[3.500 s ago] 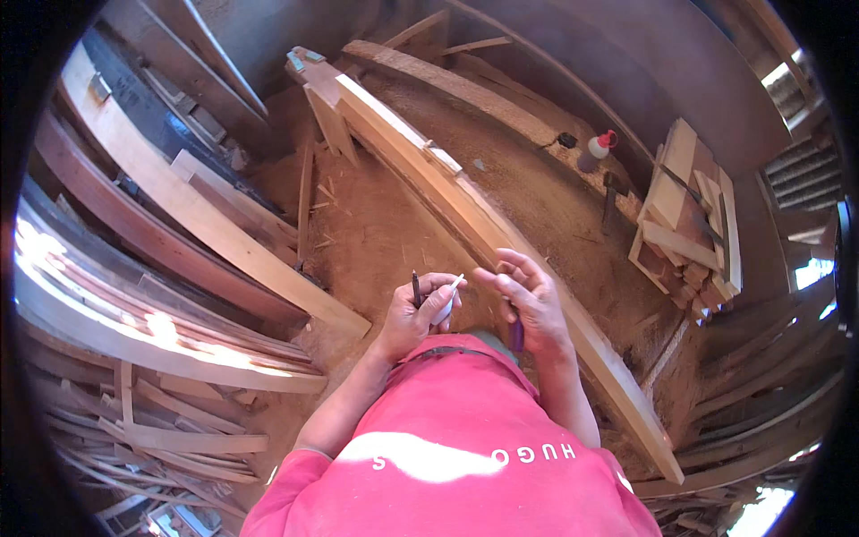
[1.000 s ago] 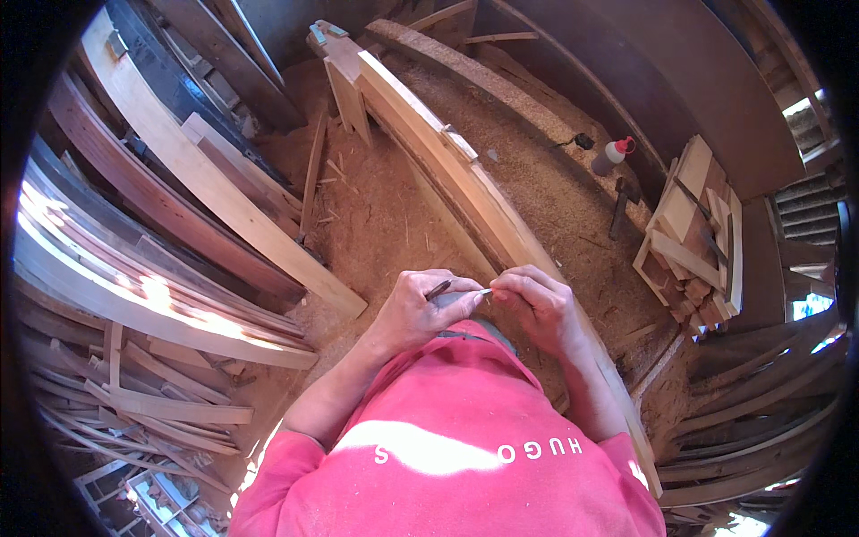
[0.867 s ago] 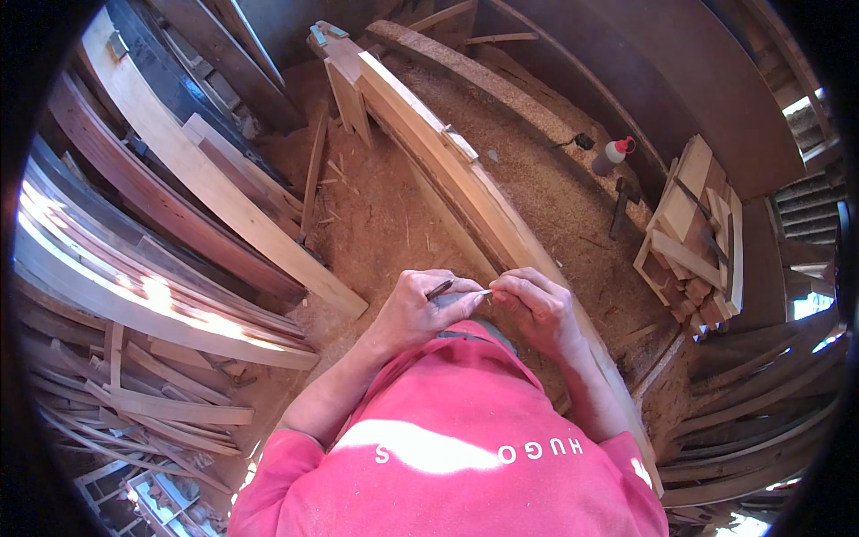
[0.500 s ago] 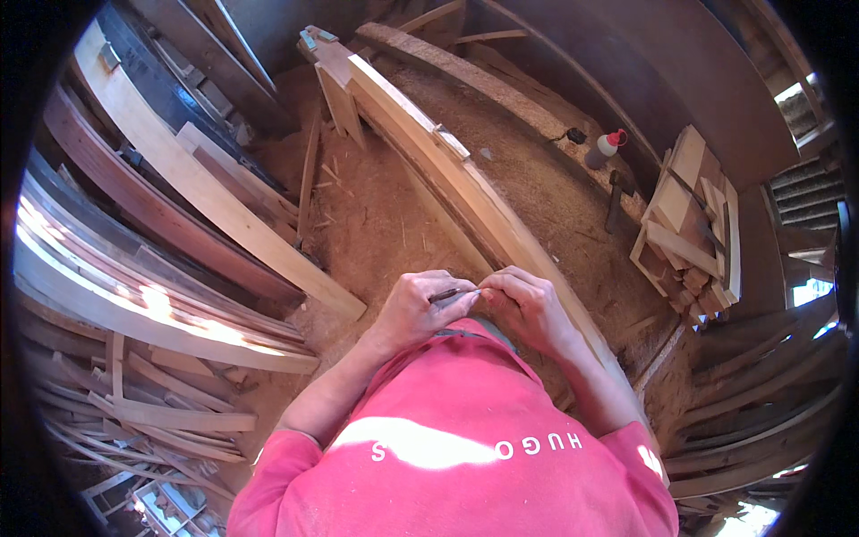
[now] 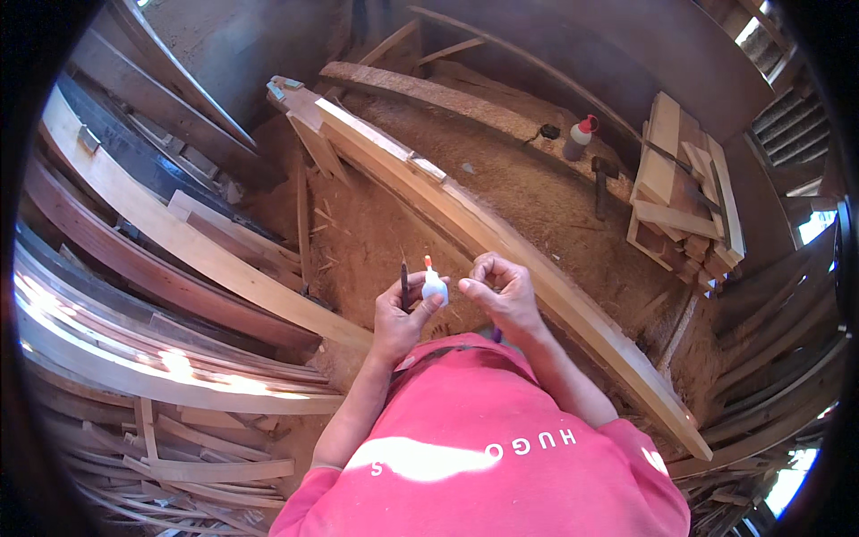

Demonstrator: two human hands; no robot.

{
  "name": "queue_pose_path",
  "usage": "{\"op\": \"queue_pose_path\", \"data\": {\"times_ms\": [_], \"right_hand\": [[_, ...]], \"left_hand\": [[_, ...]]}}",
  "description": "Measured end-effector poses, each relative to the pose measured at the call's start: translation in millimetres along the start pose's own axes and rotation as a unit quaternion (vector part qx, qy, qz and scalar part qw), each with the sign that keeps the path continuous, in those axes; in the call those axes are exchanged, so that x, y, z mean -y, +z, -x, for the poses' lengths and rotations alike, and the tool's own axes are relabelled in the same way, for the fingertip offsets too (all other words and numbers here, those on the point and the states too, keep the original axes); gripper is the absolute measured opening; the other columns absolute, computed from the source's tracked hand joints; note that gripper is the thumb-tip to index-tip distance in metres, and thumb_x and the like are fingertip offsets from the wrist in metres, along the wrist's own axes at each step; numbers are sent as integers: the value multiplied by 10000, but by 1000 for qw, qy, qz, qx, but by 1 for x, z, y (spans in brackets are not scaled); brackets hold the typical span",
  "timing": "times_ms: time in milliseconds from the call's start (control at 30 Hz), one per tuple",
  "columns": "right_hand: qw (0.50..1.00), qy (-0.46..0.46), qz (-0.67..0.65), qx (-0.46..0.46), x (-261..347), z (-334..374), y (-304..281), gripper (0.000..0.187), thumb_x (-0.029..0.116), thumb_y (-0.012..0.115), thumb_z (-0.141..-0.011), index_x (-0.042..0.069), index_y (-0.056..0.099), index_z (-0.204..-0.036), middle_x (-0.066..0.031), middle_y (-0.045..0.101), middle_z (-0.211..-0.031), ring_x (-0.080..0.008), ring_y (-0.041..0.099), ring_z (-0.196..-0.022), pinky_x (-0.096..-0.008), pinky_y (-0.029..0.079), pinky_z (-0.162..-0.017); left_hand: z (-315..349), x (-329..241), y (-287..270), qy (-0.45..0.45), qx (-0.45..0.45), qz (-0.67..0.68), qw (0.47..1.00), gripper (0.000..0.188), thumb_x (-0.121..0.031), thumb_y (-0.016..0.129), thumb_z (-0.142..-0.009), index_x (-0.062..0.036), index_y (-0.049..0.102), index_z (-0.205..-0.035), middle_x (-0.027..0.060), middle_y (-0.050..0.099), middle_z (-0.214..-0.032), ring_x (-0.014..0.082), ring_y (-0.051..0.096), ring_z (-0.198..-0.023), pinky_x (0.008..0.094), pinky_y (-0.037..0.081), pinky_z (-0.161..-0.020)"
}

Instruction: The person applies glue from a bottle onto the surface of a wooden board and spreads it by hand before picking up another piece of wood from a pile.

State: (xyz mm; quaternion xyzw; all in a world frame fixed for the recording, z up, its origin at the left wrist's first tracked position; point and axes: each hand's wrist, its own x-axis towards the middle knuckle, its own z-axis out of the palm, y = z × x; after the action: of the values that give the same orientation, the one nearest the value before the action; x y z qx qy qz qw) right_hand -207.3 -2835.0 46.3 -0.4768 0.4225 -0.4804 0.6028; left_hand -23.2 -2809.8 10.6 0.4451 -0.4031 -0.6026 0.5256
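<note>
My left hand point(image 5: 401, 315) grips a small white glue bottle point(image 5: 434, 286) with a red tip pointing up, and a dark pencil point(image 5: 404, 285) sticks up between its fingers. My right hand point(image 5: 501, 295) hovers just right of the bottle, thumb and forefinger pinched together as if on a tiny cap that I cannot make out. Something purple point(image 5: 496, 334) pokes out below the right palm. Both hands are above the near part of a long curved wooden beam point(image 5: 501, 246).
Sawdust covers the ground point(image 5: 376, 242). A larger white bottle with a red cap point(image 5: 580, 139) and a hammer point(image 5: 601, 183) lie at the back right beside stacked wood offcuts point(image 5: 684, 192). Curved planks point(image 5: 161, 295) pile up on the left.
The hands have parted slightly. The bottle in my left hand now stands upright with its red tip bare, and my right hand has drawn away to the right.
</note>
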Motion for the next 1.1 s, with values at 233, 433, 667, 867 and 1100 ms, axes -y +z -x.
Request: {"op": "queue_pose_path", "data": {"times_ms": [233, 433, 667, 867, 1100], "right_hand": [[996, -87, 21, -4, 11, 5, 9, 696, 58, 763, -839, 20, 393, -1427, 26, 545, -821, -76, 550, -773, -208, 469, -754], [998, 37, -59, -8, 14, 14, 4, 871, 46, 787, -782, 27, 303, -1506, -10, 587, -968, -64, 553, -935, -222, 473, -767], [997, -20, -74, -16, 17, 14, 7, 820, 17, 763, -813, 9, 308, -1494, 12, 588, -876, -43, 553, -797, -167, 449, -658], [993, -68, -89, -20, 22, 15, 13, 803, 18, 755, -839, 50, 307, -1504, -3, 589, -885, -33, 539, -747, -167, 444, -653], [997, -30, -69, 15, 21, 16, 10, 836, 12, 749, -834, 51, 270, -1517, -26, 586, -957, -35, 540, -805, -175, 446, -617]], "left_hand": [[-2, 6, 6, 10, -2, -75, 997, 350, -91, 802, -825, 11, 692, -1141, 48, 725, -1006, 100, 657, -886, 260, 529, -798], [-4, 11, 7, -14, -3, -64, 998, 364, -97, 803, -822, 2, 689, -1153, 50, 728, -999, 105, 656, -904, 272, 530, -815], [-4, 5, 11, 17, -6, -99, 995, 330, -98, 804, -819, -1, 705, -1117, 57, 731, -1007, 118, 661, -911, 285, 531, -822], [-4, 6, 11, 29, -13, -117, 993, 339, -94, 805, -814, 1, 704, -1123, 63, 731, -1001, 123, 663, -910, 291, 526, -837], [-2, 6, 13, 14, -17, -105, 994, 356, -98, 804, -814, 1, 701, -1140, 65, 730, -1000, 121, 659, -917, 284, 518, -837]]}}
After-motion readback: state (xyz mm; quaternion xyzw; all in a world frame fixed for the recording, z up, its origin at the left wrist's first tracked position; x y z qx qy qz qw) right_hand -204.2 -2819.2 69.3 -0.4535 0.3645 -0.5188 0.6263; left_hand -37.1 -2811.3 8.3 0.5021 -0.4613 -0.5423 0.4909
